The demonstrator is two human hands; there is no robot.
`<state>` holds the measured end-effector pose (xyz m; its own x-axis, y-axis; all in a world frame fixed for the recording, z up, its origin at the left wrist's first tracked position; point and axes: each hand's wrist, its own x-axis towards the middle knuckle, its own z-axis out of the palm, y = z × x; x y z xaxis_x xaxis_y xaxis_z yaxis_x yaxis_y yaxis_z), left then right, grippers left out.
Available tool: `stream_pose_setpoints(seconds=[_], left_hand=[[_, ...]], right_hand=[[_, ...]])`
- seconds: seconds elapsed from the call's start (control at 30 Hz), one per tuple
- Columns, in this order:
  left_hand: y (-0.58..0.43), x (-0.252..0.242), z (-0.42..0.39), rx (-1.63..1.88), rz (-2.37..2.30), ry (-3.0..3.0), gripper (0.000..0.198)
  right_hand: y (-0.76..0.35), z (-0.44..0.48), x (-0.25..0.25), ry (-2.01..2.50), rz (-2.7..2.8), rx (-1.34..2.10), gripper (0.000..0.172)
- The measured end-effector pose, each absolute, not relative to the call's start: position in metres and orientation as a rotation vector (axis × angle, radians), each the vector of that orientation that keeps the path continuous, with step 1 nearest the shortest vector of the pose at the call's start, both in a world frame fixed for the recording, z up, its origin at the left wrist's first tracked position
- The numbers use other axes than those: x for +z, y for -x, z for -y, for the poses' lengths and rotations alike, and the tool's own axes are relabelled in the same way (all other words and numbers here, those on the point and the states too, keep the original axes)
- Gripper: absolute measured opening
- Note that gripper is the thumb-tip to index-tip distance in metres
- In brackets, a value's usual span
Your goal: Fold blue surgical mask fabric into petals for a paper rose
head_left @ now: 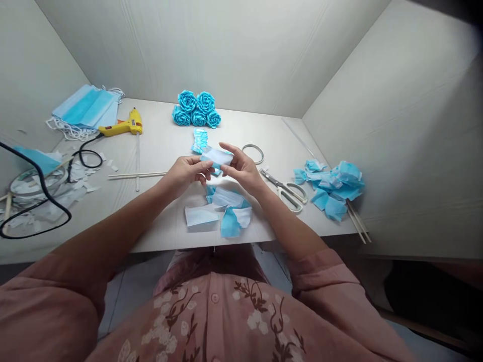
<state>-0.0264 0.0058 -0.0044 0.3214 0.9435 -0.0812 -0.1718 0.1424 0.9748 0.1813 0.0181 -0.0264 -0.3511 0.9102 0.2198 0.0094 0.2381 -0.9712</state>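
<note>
Between both hands, just above the table, is a small rectangular piece of pale blue and white mask fabric. My left hand pinches its left end with thumb and fingers. At the other end, my right hand grips it between thumb and fingers. Several cut fabric pieces lie loose on the table below the hands, some white side up and some blue. Just beyond the held piece lies a gathered blue strip. Scissors with pale handles rest right of my right hand, near a thin ring.
Several blue fabric roses stand at the back. Left are stacked masks, a yellow glue gun, its black cord, wooden sticks and scraps. A crumpled blue fabric pile lies right, over more sticks. Walls enclose the table.
</note>
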Motion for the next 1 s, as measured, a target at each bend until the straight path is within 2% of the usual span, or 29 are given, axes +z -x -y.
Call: stream_pose_setpoints(seconds=[0.13, 0.37, 0.5, 0.63, 0.8, 1.0], left_hand=[[0.028, -0.004, -0.007, 1.063, -0.939, -1.129, 0.030], [0.033, -0.004, -0.016, 1.202, -0.937, -1.071, 0.024], [0.038, -0.007, -0.025, 1.343, -0.984, -1.064, 0.029], [0.040, -0.011, -0.031, 1.398, -1.045, -1.116, 0.032], [0.039, -0.017, -0.031, 1.410, -1.057, -1.224, 0.035], [0.037, -0.019, -0.028, 1.409, -1.031, -1.369, 0.038]], right_hand=[[-0.181, -0.019, -0.029, 0.874, 1.688, 1.236, 0.078], [-0.191, -0.026, -0.026, 0.917, 1.687, 1.195, 0.088], [-0.202, -0.029, -0.018, 0.879, 1.729, 1.284, 0.081], [-0.210, -0.025, -0.010, 1.052, 1.993, 1.366, 0.062], [-0.227, -0.012, 0.017, 1.460, 2.170, 0.796, 0.043], [-0.271, 0.005, 0.048, 1.549, 2.048, 0.472, 0.043]])
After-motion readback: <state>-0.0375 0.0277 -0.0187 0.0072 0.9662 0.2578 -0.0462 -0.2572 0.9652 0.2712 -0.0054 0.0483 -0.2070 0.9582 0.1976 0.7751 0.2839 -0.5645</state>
